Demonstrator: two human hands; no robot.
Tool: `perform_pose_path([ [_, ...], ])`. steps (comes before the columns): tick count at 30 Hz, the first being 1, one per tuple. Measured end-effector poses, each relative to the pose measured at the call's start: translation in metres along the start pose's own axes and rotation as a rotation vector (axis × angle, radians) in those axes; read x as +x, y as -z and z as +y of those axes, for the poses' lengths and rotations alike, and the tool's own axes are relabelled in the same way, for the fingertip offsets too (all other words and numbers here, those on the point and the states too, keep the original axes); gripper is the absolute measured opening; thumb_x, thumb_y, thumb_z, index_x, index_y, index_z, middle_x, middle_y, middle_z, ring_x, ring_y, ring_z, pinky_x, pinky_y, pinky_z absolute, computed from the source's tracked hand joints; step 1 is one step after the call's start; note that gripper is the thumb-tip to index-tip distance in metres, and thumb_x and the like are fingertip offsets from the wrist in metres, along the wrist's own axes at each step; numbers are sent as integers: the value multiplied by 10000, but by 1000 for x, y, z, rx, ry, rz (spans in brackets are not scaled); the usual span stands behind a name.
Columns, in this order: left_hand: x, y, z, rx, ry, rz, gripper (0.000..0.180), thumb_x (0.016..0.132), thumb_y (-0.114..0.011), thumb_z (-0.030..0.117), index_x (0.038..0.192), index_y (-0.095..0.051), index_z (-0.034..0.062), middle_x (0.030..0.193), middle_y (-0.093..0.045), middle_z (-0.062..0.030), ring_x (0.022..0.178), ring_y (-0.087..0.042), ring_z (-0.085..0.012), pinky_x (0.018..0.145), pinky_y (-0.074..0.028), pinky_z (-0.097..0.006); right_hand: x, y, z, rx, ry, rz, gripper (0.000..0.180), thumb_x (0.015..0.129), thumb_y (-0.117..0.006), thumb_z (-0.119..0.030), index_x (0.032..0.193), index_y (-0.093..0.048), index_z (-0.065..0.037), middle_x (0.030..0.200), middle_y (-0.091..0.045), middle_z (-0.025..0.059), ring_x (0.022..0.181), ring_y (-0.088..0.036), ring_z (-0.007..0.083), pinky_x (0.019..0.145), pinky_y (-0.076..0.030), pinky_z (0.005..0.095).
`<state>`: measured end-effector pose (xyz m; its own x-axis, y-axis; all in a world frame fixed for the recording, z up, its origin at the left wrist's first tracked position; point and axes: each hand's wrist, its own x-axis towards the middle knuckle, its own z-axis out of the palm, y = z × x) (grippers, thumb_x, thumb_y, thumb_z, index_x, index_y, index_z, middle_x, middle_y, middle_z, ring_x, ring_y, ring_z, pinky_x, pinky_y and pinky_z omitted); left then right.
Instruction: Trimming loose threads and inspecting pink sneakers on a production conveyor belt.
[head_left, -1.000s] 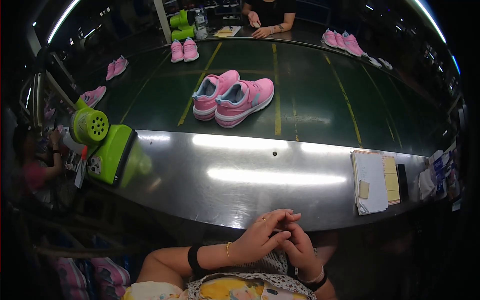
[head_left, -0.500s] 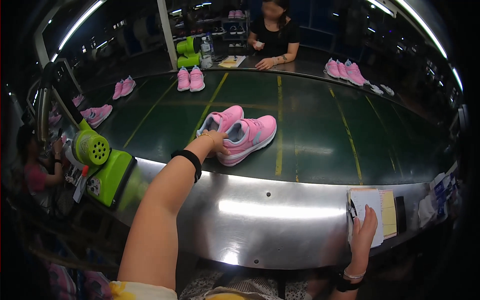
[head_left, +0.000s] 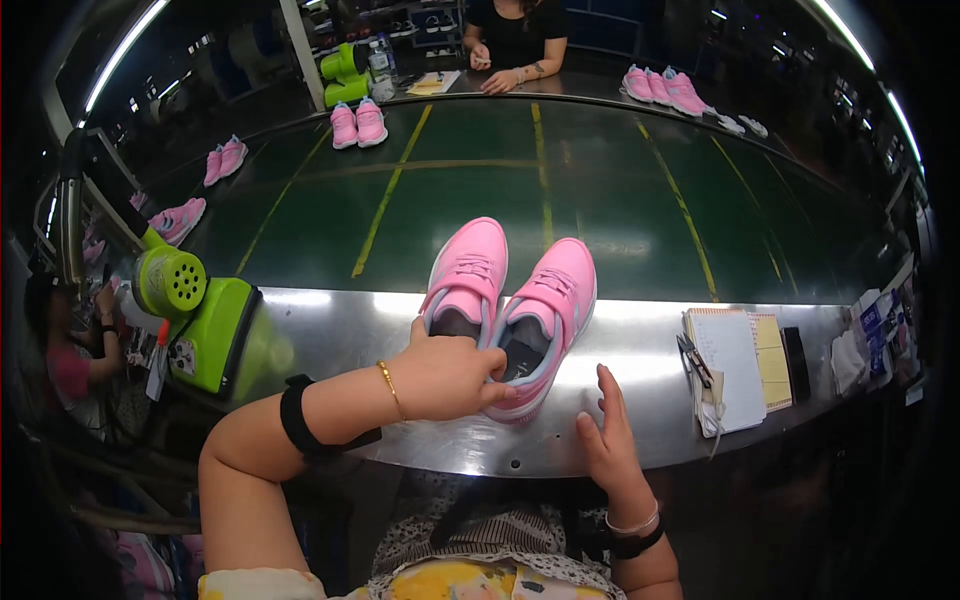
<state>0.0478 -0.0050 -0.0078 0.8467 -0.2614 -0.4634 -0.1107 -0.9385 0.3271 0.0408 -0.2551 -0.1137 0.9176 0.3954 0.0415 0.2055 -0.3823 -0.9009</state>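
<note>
A pair of pink sneakers with hook-and-loop straps and white soles lies in front of me at the metal edge of the bench, toes pointing away. My left hand [head_left: 450, 374] is closed around the heels of both, gripping the left sneaker [head_left: 471, 260] and the right sneaker [head_left: 565, 290] together. The fingertips inside the heel openings are partly hidden. Just right of the right heel, my right hand [head_left: 608, 436] hovers with its fingers stretched out and holds nothing.
A green conveyor belt [head_left: 620, 240] with yellow lines runs beyond the metal ledge [head_left: 330, 330]. At left stands a bright green machine [head_left: 215, 335]. Thread snips [head_left: 694, 360] lie on a notebook [head_left: 728, 375] at right. More pink sneakers [head_left: 358, 124] stand along the belt, where a person [head_left: 515, 45] faces me.
My left hand has drawn the sneakers off the belt toward me and turned their toes away. My right hand has moved left from the notebook toward them.
</note>
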Motion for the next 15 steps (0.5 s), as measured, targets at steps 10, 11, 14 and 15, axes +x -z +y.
perform_pose_path([
  [10,-38,-88,-39,-944,-128,535,182,855,-612,125,1007,-619,26,914,-623,-118,820,-623,-214,725,-502,-327,-6,-4,2,539,-203,110,629,879,-584,-154,1407,-275,-7,1354,-411,200,1234,-434,267,1004,-361,367],
  [11,-35,-97,-46,-912,-91,634,232,843,-625,111,1055,-595,22,997,-601,-107,881,-602,-204,777,-486,-314,-7,-3,3,536,-207,111,629,879,-584,-154,1407,-275,-7,1354,-411,200,1234,-434,267,1004,-361,367],
  [14,-30,-103,-48,-735,-129,783,348,802,-661,94,1128,-561,23,1114,-562,-103,976,-567,-200,844,-464,-311,-4,2,-1,159,-119,245,674,816,-663,-173,1393,-337,-53,1331,-446,187,1214,-458,276,981,-377,391],
  [15,-24,-101,-45,-595,-220,814,406,773,-684,91,1152,-551,28,1148,-544,-108,1010,-553,-206,860,-458,-321,-3,8,-8,152,-123,245,674,816,-663,-173,1393,-337,-53,1331,-446,187,1214,-458,276,981,-377,391],
])
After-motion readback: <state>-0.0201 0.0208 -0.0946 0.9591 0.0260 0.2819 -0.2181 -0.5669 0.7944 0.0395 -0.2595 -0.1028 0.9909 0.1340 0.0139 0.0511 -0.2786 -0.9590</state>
